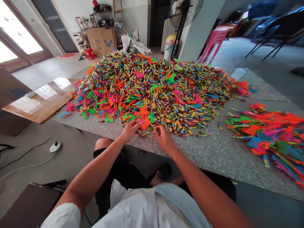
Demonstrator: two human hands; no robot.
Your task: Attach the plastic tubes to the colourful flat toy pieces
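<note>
A wide heap of small multicoloured tubes point(187, 95) covers the middle of the stone table, with flat bright plastic shapes mixed in. At its near edge my left hand point(130, 131) is closed, its thumb and fingers pinching a flat orange plastic shape point(145, 123). Just to the right, my right hand point(163, 138) pinches a small tube point(155, 128) with a yellow end between thumb and forefinger. A green plastic shape point(152, 117) lies on the heap beyond the hands. Between them, a few loose tubes point(146, 134) rest on the stone.
On the right of the speckled stone table point(201, 155) lies a second pile of orange, pink, green and blue pieces point(268, 129). A glossy wooden board point(40, 101) juts out at left. Behind stand a fan point(184, 15), pink stools point(215, 41) and a cardboard box point(101, 41).
</note>
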